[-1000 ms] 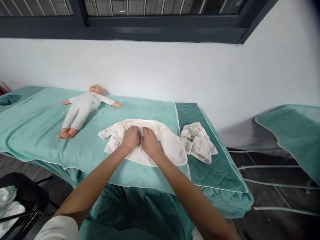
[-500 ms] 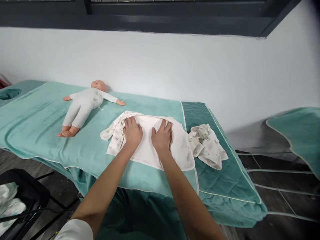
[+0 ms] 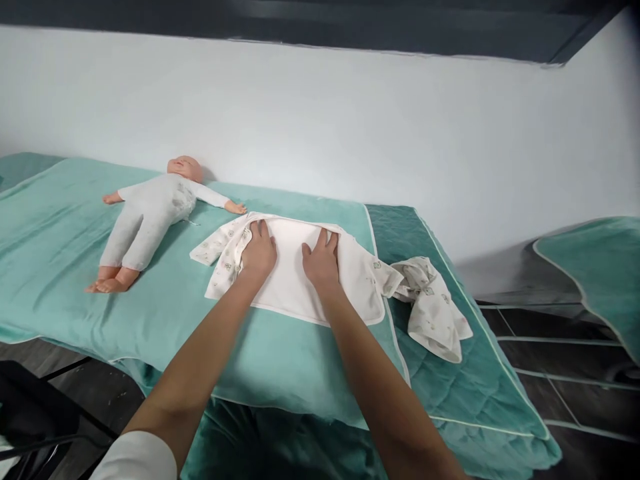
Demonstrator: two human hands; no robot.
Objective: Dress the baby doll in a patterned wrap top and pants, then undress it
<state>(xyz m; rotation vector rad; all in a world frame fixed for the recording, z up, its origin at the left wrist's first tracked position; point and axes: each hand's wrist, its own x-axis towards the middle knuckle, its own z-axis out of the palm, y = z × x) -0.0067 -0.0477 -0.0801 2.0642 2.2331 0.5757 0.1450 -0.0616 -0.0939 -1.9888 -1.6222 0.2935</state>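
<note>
A small white baby shirt lies spread open on the bed, its plain inner side facing up and its printed sleeves out to either side. My left hand rests flat on the shirt's left part, beside the folded-over printed front. On the right part of the lining, my right hand lies with its fingers spread, the tips near the collar edge. Neither hand grips the cloth. To the left, a baby doll in a white suit lies on its back, one hand close to the shirt's left sleeve.
Another printed white garment lies crumpled on the quilted dark green mattress cover, near the shirt's right sleeve. A light green blanket covers the bed. Behind stands a white wall. Bare metal bars are at the right, a black chair lower left.
The shirt's right sleeve now lies stretched outward to the right, and the upper edge looks flatter. Both hands stay on the lining. The view has shifted slightly.
</note>
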